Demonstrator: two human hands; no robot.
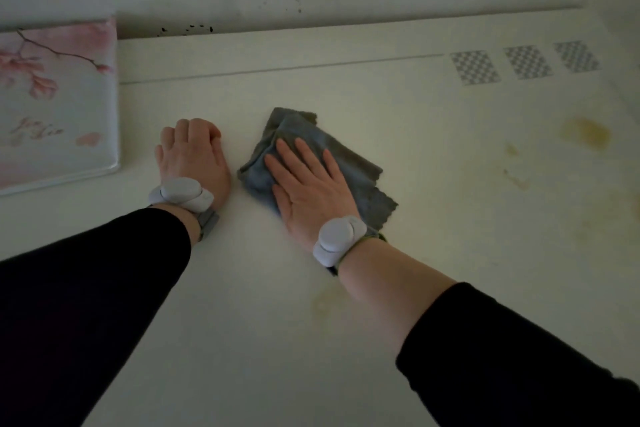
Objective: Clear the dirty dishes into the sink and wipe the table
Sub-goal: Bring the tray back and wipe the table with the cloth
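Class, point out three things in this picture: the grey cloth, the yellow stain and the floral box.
grey cloth (pixel 349 163): head view, on its bare right part beside the fingers.
yellow stain (pixel 587 132): head view, on the middle of the blotch.
floral box (pixel 52 104): head view, on its printed lid.

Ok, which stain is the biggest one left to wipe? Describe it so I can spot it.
Start at the white table and find the grey cloth under the right hand. Look right of the cloth, below the three checkered stickers. The yellow-brown stain there is larger and darker than the faint specks just below it.
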